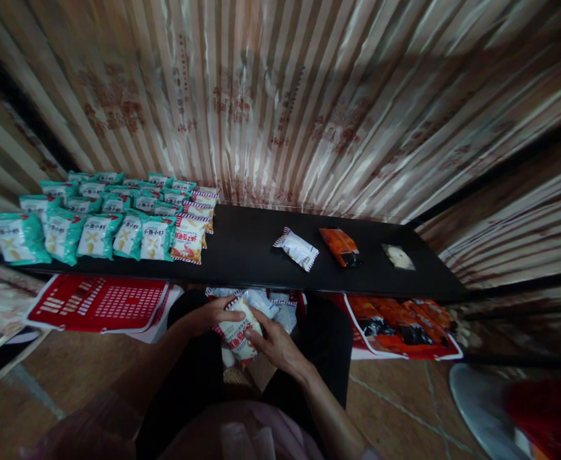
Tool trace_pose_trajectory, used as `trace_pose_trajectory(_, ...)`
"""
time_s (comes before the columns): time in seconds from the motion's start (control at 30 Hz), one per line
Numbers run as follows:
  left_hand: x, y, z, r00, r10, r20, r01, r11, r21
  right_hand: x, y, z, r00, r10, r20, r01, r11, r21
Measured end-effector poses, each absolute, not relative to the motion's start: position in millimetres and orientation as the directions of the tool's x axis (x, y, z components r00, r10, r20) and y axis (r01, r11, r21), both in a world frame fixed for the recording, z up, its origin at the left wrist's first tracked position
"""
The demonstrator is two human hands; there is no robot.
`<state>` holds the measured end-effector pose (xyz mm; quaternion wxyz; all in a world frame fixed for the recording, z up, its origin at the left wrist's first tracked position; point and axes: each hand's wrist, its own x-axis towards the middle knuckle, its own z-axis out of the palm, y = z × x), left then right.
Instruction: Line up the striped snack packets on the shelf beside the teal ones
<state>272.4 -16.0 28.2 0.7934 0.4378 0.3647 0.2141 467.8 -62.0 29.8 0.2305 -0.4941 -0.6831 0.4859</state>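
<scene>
Gripping one packet (239, 333) now, near side of the worktop (252, 243), with left hand (217, 315) at its upper left, right hand (275, 344) along its right. Pinch lightly, avoid crushing! Up top: five front-row teal bags (99, 236), one white bag (299, 250), one orange bag (338, 245), one pale sachet (398, 257).

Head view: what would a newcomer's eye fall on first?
Probably the rows of teal snack bags at the left end of the black table. Next, the left hand and right hand, holding a white-and-red bag at lower centre. Farther right, an orange bag lies on the table, with a red basket of orange packets lower down.
</scene>
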Motion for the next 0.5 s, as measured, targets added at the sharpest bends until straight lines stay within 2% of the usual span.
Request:
trace_pose_trajectory(0.23,270,-5,31,0.571,0.742,-0.352,-0.064,0.467,0.882,461,-57,21,-0.252,0.959,-0.126,0.377,-0.023,-0.926)
trace_pose_trajectory(0.37,273,-5,21,0.499,0.773,-0.391,-0.198,0.541,0.818,459,-51,24,-0.155,0.980,-0.122,0.372,-0.056,-0.926)
trace_pose_trajectory(0.5,288,-9,24,0.412,0.842,-0.348,-0.364,0.502,0.784,458,-46,24,-0.049,0.989,-0.141,0.408,-0.109,-0.906)
